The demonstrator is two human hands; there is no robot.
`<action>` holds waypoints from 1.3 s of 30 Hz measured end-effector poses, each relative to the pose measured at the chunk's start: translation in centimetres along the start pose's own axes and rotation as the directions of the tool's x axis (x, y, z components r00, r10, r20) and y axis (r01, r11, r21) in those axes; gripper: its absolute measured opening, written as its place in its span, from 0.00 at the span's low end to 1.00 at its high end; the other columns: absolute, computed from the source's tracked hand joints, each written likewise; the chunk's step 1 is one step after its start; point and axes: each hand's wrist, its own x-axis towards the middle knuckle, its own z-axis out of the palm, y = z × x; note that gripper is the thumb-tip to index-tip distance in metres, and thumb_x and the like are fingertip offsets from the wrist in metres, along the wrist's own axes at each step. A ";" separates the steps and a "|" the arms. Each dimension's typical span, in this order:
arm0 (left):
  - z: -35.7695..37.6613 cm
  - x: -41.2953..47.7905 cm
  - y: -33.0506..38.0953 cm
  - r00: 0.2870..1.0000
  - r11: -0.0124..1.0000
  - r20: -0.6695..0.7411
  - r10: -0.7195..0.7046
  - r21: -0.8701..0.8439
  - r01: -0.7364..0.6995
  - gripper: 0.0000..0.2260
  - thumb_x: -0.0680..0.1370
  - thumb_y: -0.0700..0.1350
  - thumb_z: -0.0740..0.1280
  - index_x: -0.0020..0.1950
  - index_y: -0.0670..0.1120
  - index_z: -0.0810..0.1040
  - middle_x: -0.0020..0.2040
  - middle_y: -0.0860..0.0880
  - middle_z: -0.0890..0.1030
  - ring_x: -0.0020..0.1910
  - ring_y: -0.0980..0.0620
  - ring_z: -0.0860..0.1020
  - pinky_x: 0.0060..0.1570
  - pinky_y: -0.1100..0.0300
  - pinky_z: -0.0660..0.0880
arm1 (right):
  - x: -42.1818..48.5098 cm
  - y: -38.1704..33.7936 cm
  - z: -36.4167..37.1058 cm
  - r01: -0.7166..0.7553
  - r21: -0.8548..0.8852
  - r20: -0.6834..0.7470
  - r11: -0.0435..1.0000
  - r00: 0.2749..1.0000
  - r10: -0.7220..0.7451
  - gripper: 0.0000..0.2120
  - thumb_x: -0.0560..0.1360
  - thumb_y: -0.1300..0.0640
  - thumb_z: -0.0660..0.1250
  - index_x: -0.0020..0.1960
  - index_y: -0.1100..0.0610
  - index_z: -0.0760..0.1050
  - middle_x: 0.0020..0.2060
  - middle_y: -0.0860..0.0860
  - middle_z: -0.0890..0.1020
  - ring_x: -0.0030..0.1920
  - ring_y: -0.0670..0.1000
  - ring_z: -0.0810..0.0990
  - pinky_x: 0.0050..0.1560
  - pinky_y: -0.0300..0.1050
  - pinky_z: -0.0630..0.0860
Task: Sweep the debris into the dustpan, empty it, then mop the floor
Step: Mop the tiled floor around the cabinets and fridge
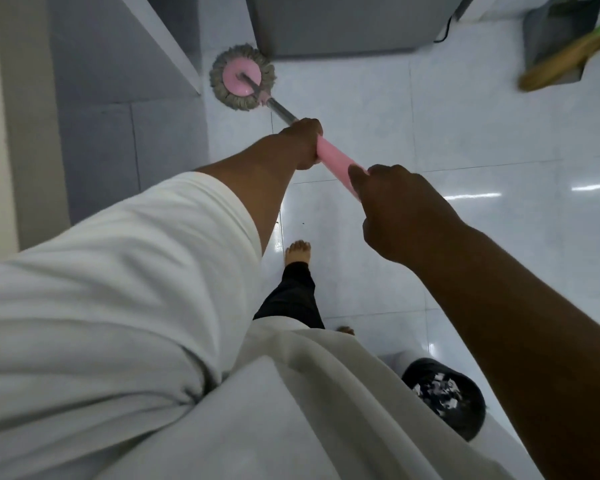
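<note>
Close by the feet, a black bin [444,396] holds torn paper bits [436,393], so the sweeping and the emptying look done. The right hand [395,209] curls round the top of the pink mop handle [336,161], and the left hand [302,143] grips it tight lower down. Farther off, the mop head [242,77] sits on the white floor [465,116] in a corner. The dustpan [555,32] and broom [561,62] rest far away. Only mopping looks left to do.
</note>
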 end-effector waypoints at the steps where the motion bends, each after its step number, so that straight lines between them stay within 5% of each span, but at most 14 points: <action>1: 0.6 -0.5 0.2 1.000 1.000 0.004 0.007 0.010 -0.007 0.22 0.74 0.42 0.71 0.66 0.42 0.70 0.63 0.41 0.74 0.57 0.43 0.76 0.59 0.51 0.74 | -1.0 -0.1 0.3 -0.003 0.007 0.000 1.000 1.000 0.003 0.20 0.75 0.62 0.63 0.67 0.61 0.67 0.45 0.56 0.75 0.36 0.53 0.70 0.36 0.44 0.64; 22: 23.5 -20.4 14.3 0.959 0.969 0.179 0.219 0.073 -0.235 0.23 0.77 0.46 0.69 0.68 0.42 0.67 0.68 0.43 0.69 0.65 0.43 0.72 0.60 0.51 0.73 | -33.7 0.5 10.3 -0.275 0.123 0.107 0.954 0.959 0.263 0.28 0.75 0.61 0.64 0.73 0.54 0.61 0.55 0.52 0.76 0.41 0.50 0.75 0.38 0.39 0.68; 30: 20.9 -19.2 13.1 0.951 0.960 0.170 0.256 0.070 -0.271 0.22 0.77 0.45 0.69 0.69 0.43 0.67 0.67 0.43 0.69 0.65 0.44 0.71 0.59 0.52 0.72 | -30.9 -0.3 8.3 -0.263 0.065 0.091 0.962 0.962 0.257 0.26 0.75 0.60 0.64 0.71 0.55 0.64 0.53 0.52 0.77 0.40 0.50 0.74 0.40 0.38 0.68; 39: 11.5 -9.3 9.2 0.962 0.966 0.139 0.237 0.067 -0.248 0.20 0.77 0.44 0.69 0.66 0.44 0.68 0.66 0.43 0.70 0.58 0.44 0.74 0.55 0.53 0.72 | -17.9 0.1 4.1 -0.258 0.098 0.045 0.961 0.966 0.254 0.24 0.76 0.59 0.64 0.70 0.58 0.64 0.51 0.53 0.78 0.37 0.49 0.71 0.39 0.37 0.69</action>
